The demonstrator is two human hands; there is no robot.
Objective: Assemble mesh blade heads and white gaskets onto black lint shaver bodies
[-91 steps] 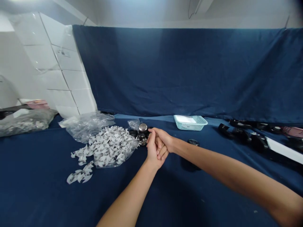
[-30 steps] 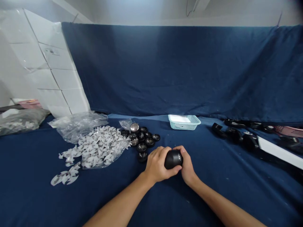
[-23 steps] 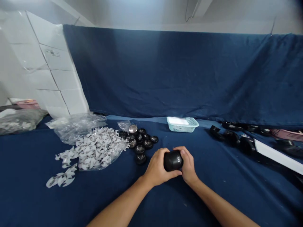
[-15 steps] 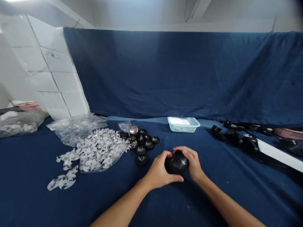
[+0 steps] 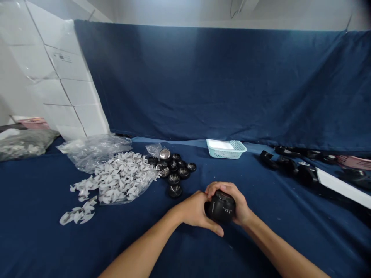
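Note:
My left hand (image 5: 194,210) and my right hand (image 5: 228,199) clasp a rounded black plastic housing (image 5: 220,207) from both sides, just above the blue cloth. Small markings show on its side. To the left of my hands lies a cluster of several small black cups (image 5: 174,173), with a perforated silver mesh cap (image 5: 165,154) at its far edge. Farther left, a heap of white leaf-shaped pieces (image 5: 116,181) spills from a clear plastic bag (image 5: 95,148).
A pale blue plastic basket (image 5: 225,149) stands behind my hands. Black parts (image 5: 290,166) and a white strip (image 5: 342,187) lie at the right. A grey bag (image 5: 23,144) sits far left, beside white foam blocks (image 5: 66,88). A blue cloth (image 5: 203,77) hangs behind.
The black housing has turned in my hands and shifted right and slightly nearer. My right hand now wraps over its top. The camera view has shifted slightly.

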